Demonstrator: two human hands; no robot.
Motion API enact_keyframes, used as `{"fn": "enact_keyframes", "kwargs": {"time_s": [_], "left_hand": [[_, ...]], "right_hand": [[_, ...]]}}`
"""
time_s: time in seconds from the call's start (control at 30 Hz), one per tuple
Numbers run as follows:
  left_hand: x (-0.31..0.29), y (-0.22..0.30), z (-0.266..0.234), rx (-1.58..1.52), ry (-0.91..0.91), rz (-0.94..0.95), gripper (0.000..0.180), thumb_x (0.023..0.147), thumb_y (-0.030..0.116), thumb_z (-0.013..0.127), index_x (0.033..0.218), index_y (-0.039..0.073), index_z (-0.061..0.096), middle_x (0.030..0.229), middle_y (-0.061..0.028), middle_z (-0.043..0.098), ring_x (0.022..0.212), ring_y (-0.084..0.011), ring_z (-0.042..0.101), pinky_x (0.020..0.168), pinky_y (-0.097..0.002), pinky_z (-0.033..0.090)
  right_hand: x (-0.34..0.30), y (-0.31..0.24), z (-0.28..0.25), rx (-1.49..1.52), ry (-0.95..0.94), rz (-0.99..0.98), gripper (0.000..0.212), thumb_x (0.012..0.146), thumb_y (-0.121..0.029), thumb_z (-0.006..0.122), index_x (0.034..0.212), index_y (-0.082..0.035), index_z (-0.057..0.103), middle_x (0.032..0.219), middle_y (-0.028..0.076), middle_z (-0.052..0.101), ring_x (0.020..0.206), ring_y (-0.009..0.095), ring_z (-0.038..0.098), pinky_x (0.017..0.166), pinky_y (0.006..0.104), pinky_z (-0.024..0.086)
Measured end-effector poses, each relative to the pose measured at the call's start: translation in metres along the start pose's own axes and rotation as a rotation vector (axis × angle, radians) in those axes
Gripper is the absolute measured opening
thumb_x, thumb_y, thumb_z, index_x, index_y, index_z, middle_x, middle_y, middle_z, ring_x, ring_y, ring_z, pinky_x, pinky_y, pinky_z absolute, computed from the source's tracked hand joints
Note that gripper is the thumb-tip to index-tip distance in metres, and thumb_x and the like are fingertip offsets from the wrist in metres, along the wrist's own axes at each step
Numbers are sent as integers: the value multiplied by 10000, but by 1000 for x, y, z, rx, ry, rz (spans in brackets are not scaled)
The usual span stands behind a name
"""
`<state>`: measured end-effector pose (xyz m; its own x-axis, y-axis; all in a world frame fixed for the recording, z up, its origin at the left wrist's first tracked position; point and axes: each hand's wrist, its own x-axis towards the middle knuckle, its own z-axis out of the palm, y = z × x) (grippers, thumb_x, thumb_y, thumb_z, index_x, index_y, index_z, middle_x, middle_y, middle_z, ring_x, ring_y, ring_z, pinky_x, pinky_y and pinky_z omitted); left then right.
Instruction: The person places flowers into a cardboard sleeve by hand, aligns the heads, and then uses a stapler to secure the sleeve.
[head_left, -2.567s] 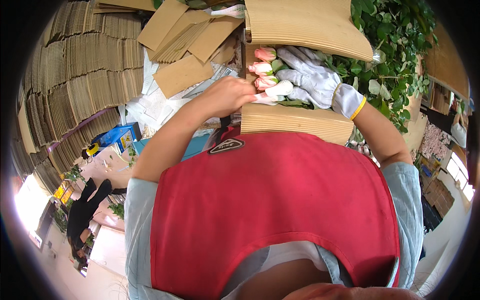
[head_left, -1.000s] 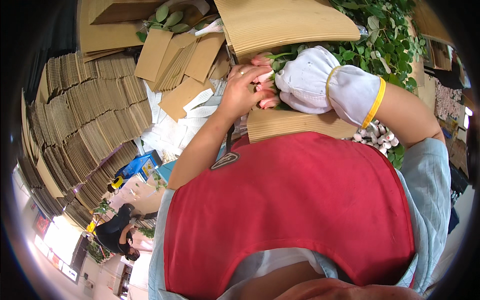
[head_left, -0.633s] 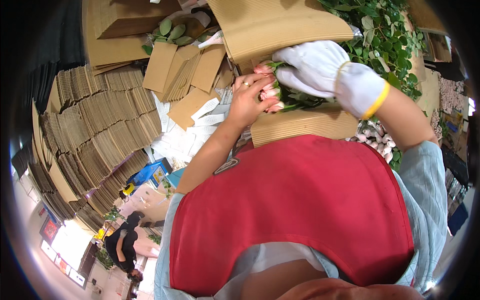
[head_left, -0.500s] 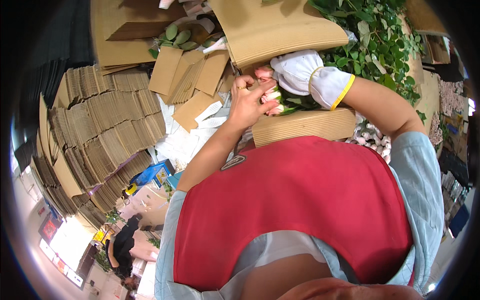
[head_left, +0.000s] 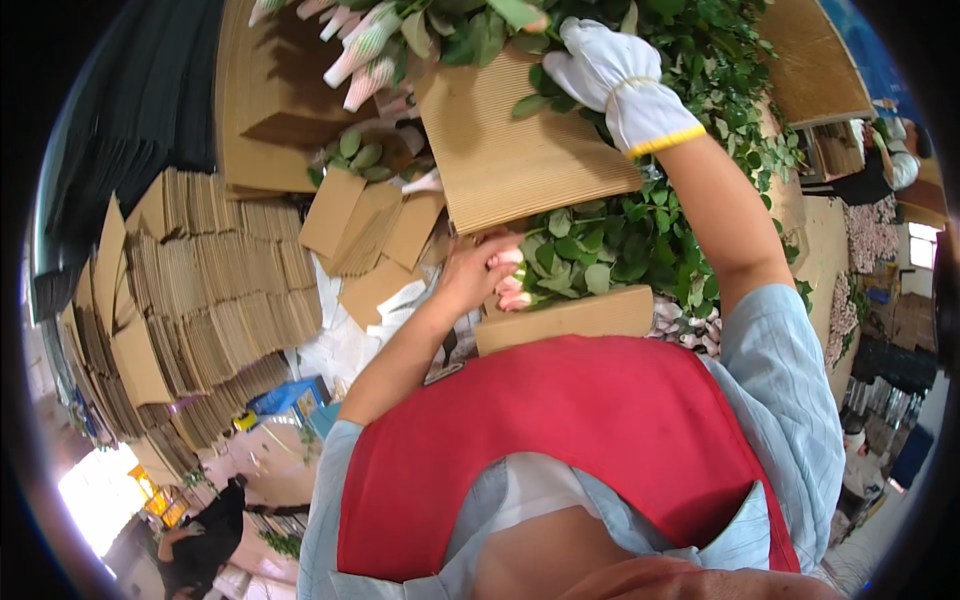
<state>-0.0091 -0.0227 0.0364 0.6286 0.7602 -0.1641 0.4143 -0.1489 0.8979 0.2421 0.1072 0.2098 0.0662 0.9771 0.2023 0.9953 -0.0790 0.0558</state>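
Bare-skinned, my left hand [head_left: 468, 275] curls its fingers against the heads of several pale pink roses [head_left: 513, 282]. Their leafy stems run to the right between an upper corrugated cardboard sheet [head_left: 525, 150] and a lower cardboard piece [head_left: 570, 318]. My right hand [head_left: 605, 75], in a white glove with a yellow cuff edge, reaches over the upper sheet. It is closed at leafy rose stems, partly hidden by the glove. Rose buds in pale net sleeves [head_left: 362, 55] stick out to the left of that hand.
Stacks of folded cardboard [head_left: 215, 270] stand at left. Loose cardboard pieces [head_left: 350, 220] and white paper [head_left: 335, 335] lie near my left arm. Dense green foliage [head_left: 700, 110] fills the right. A blue box [head_left: 288, 398] is at lower left; another person [head_left: 205, 540] appears beyond.
My gloved right hand has moved from beside the pink roses up and away to the sleeved roses at the far edge. The left hand stays at the pink rose heads.
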Motion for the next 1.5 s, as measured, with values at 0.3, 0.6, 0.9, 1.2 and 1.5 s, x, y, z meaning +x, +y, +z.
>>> {"fn": "enact_keyframes", "kwargs": {"time_s": [0.3, 0.6, 0.9, 1.2, 1.5], "left_hand": [[-5, -19, 6, 217, 264, 178, 421, 772, 194, 727, 1180, 111, 663, 1121, -84, 675, 1095, -275, 574, 1004, -411, 384], [-1, -22, 11, 195, 216, 176, 401, 749, 284, 765, 1128, 181, 688, 1085, -122, 659, 1127, -330, 517, 1000, -433, 388], [-12, -13, 17, 564, 456, 286, 454, 758, 374, 740, 1192, 263, 666, 1256, -39, 540, 1163, -301, 436, 1007, -466, 328], [-7, -21, -2, 72, 255, 246, 460, 809, 233, 709, 1256, 178, 616, 1323, -35, 575, 1160, -257, 511, 1014, -418, 356], [-43, -8, -10, 38, 123, 43, 487, 751, 191, 786, 1221, 159, 662, 896, -81, 568, 822, -199, 545, 781, -307, 457]], "right_hand": [[-122, 7, -90, 251, -264, -709, 228, 839, -261, 627, 1021, -123, 644, 773, 69, 648, 648, 248, 645, 576, 373, 525], [-148, -14, 100, 16, 70, -979, 454, 845, -177, 523, 1299, -196, 506, 857, 25, 585, 548, 183, 609, 497, 370, 521], [-151, -11, 104, -25, 76, -955, 466, 850, -148, 506, 1311, -218, 502, 863, 6, 585, 534, 166, 596, 498, 353, 510], [-131, -24, -11, 61, -628, -719, 493, 825, -63, 574, 1308, -140, 511, 1153, 96, 620, 879, 317, 663, 730, 412, 556], [-88, 2, -34, 807, -370, 371, 577, 907, -331, 529, 1402, -55, 424, 1237, 211, 613, 1120, 361, 602, 988, 424, 456]]}}
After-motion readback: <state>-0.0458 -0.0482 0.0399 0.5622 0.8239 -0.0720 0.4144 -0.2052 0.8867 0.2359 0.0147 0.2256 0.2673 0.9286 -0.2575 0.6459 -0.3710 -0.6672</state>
